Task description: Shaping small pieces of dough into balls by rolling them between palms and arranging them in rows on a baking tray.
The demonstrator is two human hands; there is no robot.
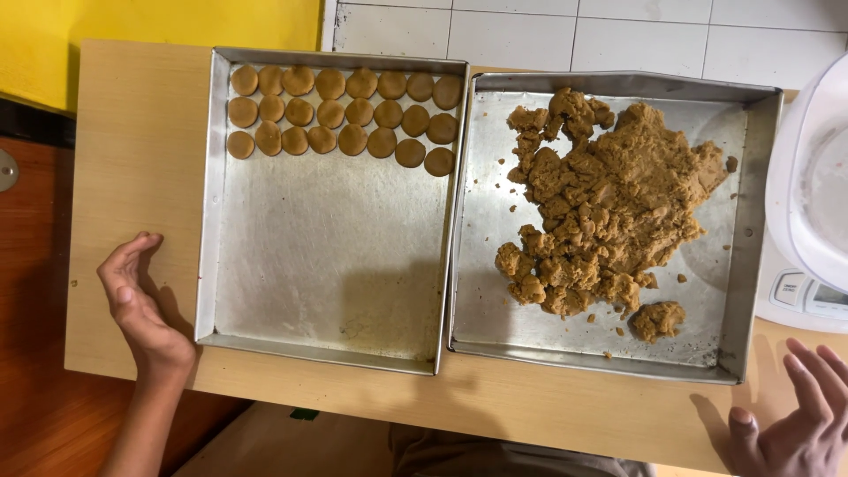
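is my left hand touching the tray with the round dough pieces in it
Apart. In the head view, a strip of bare wooden table shows between the left hand and the left tray's outer wall.

Beside the left hand [141, 305], a square silver metal tray [327, 256] — tan round dough discs [344, 110]; near the right hand [799, 420], lumpy brown dough heap [609, 203] — pale wooden table [132, 150].

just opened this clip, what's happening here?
A person stands at a wooden table with two metal trays side by side. The left tray holds three rows of small flat dough discs along its far edge; the rest is bare. The right tray holds a big crumbly mound of brown dough. Both hands are empty and open: the left hand rests beside the left tray, the right hand hovers near the right tray's corner, by a white scale.
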